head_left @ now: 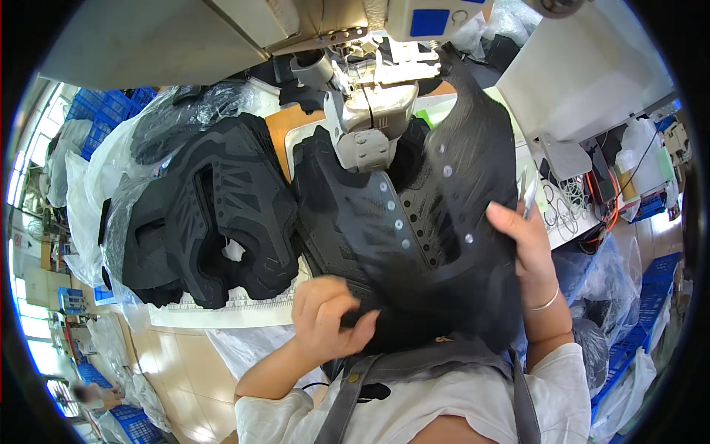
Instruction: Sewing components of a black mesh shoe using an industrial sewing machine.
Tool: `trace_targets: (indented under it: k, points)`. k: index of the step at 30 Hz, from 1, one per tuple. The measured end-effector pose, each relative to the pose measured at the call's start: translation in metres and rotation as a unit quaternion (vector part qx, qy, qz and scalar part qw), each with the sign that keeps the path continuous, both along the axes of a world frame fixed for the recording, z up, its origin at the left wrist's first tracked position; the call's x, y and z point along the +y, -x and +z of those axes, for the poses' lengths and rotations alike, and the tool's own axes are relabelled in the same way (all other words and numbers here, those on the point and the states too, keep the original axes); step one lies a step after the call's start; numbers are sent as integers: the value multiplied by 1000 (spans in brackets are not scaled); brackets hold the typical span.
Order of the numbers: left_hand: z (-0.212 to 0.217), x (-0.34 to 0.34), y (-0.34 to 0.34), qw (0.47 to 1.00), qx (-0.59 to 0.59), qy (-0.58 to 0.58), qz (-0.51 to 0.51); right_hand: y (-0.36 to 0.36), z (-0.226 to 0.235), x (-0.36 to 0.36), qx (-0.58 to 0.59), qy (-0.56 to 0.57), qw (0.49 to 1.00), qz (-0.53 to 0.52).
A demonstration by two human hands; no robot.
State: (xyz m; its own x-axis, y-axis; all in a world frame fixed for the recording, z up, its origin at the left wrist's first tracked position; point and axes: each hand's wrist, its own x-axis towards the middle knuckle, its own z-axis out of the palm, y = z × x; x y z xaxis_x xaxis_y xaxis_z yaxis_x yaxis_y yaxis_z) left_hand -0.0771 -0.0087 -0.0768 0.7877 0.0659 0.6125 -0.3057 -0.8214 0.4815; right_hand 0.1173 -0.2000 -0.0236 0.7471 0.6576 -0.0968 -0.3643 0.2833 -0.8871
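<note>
In front of me a black shoe upper (458, 274) with rows of eyelet holes and pale round dots spreads from the sewing machine's arm (367, 150) toward my lap; its lower part is blurred. My right hand (531, 248) grips its right edge, thumb on top. A silvery pointed tool (528, 189) shows by those fingers; whether they hold it I cannot tell. My left hand (325, 318) is at the upper's lower left, fingers loosely curled, thumb apart, with nothing visible between them. To the left lies a stack of black shoe uppers (222, 214).
Clear plastic bags (81, 177) hang beyond the stack. A white ruled table edge (222, 317) runs below it. At the right are a white panel (584, 74), coiled cables (566, 203) and a blue crate (636, 348). The sewing machine's head overhangs the top.
</note>
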Motion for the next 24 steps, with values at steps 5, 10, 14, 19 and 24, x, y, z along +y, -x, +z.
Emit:
trace_targets:
  k: [5,10,14,19,24]
  points:
    - [21,-3,-13,762,368,461,-267,0,18,21,146,-100,983,48]
    - [46,-28,-43,492,190,839,-135,8,25,27,100,-107,988,39]
    - [72,-9,-55,678,-39,733,-31,3,28,28,-32,-85,995,-50]
    - [85,22,-76,801,3,599,17,-9,19,39,7,-101,993,-54]
    - [93,32,-87,771,36,633,-51,-8,19,38,-24,-153,988,-30]
